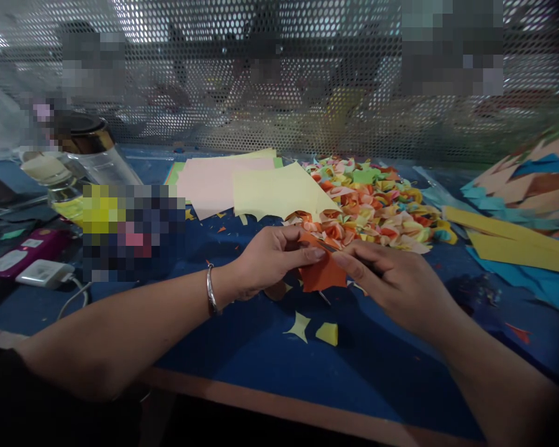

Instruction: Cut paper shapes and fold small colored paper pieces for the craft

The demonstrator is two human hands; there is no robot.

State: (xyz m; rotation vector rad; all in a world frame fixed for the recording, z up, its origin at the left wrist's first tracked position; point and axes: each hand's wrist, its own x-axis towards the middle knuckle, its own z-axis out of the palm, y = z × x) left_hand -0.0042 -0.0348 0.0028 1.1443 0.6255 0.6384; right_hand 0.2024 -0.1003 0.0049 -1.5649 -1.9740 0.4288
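Orange paper (pixel 323 276) is pinched by the left hand (pixel 272 257); the right hand (pixel 395 282) clasps a half-hidden dark tool (pixel 327 246), yellow paper scraps (pixel 327 334) below the fingers.

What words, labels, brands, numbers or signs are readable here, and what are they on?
No text is readable.
Purple box-like object: pale patches, possibly labels, too blurred to read.
White plug-like block: no legible marking.
Orange paper in the hands: no writing visible.
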